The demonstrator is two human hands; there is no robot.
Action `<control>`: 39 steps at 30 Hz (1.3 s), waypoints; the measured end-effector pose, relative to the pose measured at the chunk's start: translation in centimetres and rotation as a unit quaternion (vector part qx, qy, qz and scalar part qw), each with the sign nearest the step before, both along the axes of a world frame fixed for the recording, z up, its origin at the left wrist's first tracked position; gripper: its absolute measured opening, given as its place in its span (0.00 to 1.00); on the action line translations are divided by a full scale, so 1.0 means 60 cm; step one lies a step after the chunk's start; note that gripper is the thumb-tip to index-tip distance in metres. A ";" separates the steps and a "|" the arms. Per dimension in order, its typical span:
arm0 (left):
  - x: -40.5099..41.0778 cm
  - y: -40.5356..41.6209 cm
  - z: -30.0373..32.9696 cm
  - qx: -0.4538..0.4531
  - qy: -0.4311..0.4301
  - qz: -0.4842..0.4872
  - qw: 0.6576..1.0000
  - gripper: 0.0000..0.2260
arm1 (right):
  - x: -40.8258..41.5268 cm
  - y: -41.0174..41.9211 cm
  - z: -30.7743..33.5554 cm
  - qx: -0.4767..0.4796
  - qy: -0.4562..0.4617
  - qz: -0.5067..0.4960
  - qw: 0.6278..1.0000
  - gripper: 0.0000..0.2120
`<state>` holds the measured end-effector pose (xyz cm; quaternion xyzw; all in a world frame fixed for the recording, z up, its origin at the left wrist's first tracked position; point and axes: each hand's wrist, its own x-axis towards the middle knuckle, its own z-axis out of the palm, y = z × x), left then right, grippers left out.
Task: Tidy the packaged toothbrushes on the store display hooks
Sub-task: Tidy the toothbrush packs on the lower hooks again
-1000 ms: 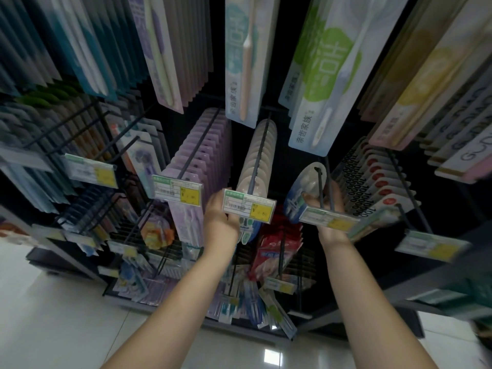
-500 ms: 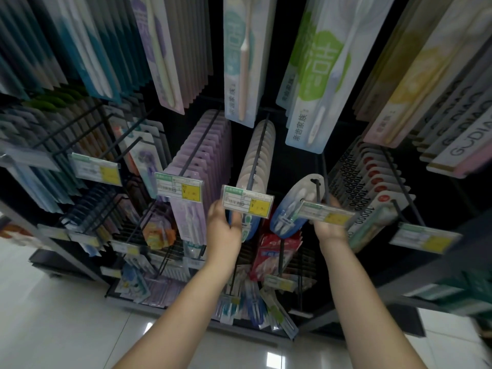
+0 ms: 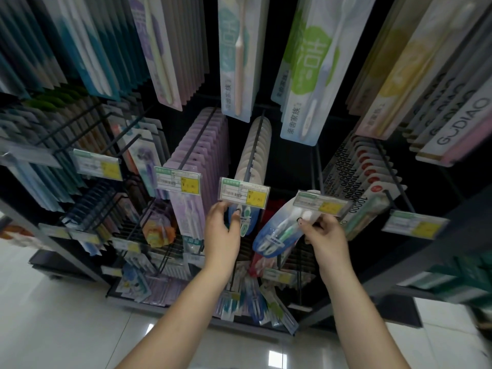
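Just right of the white-and-yellow price tag (image 3: 244, 193) on the middle hook, the right hand (image 3: 326, 235) pinches a blue oval blister-packed toothbrush pack (image 3: 279, 231) tilted, seemingly to rehang it, while the left hand (image 3: 222, 230) pinches the front hanging blue pack (image 3: 246, 222) below that tag, steadying its row.

1. The curved clear plastic toothbrush pack (image 3: 279, 230) is blue at the bottom and see-through at the top, with white and green brushes inside.
2. The flat paper price tag (image 3: 244, 193) is white with a green strip on top and a yellow square.
3. The row of flat lilac card packs (image 3: 202, 153) is pale purple.
4. The tall hanging card pack (image 3: 311, 70) is white and light blue with a big green blob.
5. The thin metal hooks (image 3: 254, 147) are black.
6. The shiny tile floor (image 3: 53, 315) is white.
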<state>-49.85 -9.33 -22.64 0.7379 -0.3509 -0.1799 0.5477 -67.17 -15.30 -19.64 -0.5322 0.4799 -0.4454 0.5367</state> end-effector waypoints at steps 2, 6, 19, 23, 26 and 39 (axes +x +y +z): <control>-0.002 0.004 0.001 -0.010 0.005 -0.007 1.000 0.08 | -0.002 0.009 0.001 -0.008 -0.005 0.015 1.000 0.10; -0.004 0.009 0.002 -0.026 0.011 -0.014 1.000 0.07 | 0.008 0.022 0.004 -0.019 0.009 0.042 0.999 0.12; -0.007 0.028 -0.006 -0.040 -0.004 -0.035 0.999 0.06 | 0.080 0.031 0.001 -0.021 0.097 0.132 0.986 0.08; -0.002 0.036 -0.004 -0.037 0.015 -0.025 0.999 0.03 | 0.091 0.035 -0.002 -0.029 0.111 0.145 0.983 0.08; 0.002 0.038 0.000 -0.039 0.033 -0.016 0.999 0.02 | 0.100 0.037 0.000 -0.035 0.112 0.153 0.981 0.08; 0.026 0.028 0.038 -0.075 0.062 0.006 0.995 0.07 | 0.134 0.023 0.024 -0.030 0.054 0.166 0.984 0.13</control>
